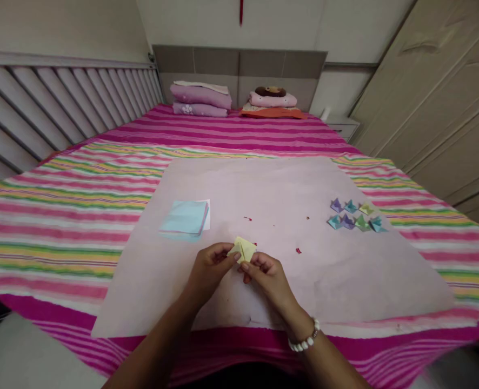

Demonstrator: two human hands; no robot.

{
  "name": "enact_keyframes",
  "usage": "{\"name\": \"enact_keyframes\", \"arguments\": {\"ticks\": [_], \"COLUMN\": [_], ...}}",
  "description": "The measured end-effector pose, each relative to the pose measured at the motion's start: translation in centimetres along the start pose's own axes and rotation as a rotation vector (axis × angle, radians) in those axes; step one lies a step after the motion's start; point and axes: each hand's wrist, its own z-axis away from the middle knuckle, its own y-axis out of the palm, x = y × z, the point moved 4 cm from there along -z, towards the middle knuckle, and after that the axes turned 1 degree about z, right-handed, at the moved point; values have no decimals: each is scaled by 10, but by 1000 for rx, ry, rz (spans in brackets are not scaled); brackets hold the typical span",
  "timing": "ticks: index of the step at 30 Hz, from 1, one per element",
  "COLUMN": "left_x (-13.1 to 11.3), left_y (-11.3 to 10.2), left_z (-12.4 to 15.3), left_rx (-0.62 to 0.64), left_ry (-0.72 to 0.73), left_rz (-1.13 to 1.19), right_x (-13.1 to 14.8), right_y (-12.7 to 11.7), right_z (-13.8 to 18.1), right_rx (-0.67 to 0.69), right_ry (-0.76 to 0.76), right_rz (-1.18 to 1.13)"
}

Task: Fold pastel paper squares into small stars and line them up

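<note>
A small pale yellow folded paper piece (pixel 243 249) is pinched between both my hands just above a large pale pink sheet (pixel 345 281) spread on the bed. My left hand (pixel 211 266) grips its left side, fingers closed. My right hand (pixel 266 273), with a white bead bracelet at the wrist, grips its right side, fingers closed. A stack of square papers with a light blue sheet on top (pixel 185 219) lies to the left of my hands. Several small folded paper shapes in purple, blue, green and yellow (pixel 355 215) sit in two rows to the right.
The bed has a pink, green and yellow striped cover (pixel 61 216). Folded pink bedding (pixel 201 99) and a pillow pile (pixel 272 102) lie at the headboard. A slatted rail (pixel 40 108) runs along the left; wardrobe doors (pixel 446 97) stand at right. Tiny red scraps (pixel 298 250) dot the sheet.
</note>
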Motion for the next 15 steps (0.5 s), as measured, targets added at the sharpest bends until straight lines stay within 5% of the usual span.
{"name": "enact_keyframes", "arguments": {"ticks": [6, 15], "left_x": [-7, -10], "left_y": [0, -2], "left_z": [1, 4], "left_rx": [75, 142], "left_ry": [-13, -37], "left_rz": [40, 17], "right_x": [9, 25], "right_y": [-14, -19], "right_z": [-3, -3], "right_rx": [-72, -64], "right_ry": [-136, -271], "right_rz": [-126, 181]}}
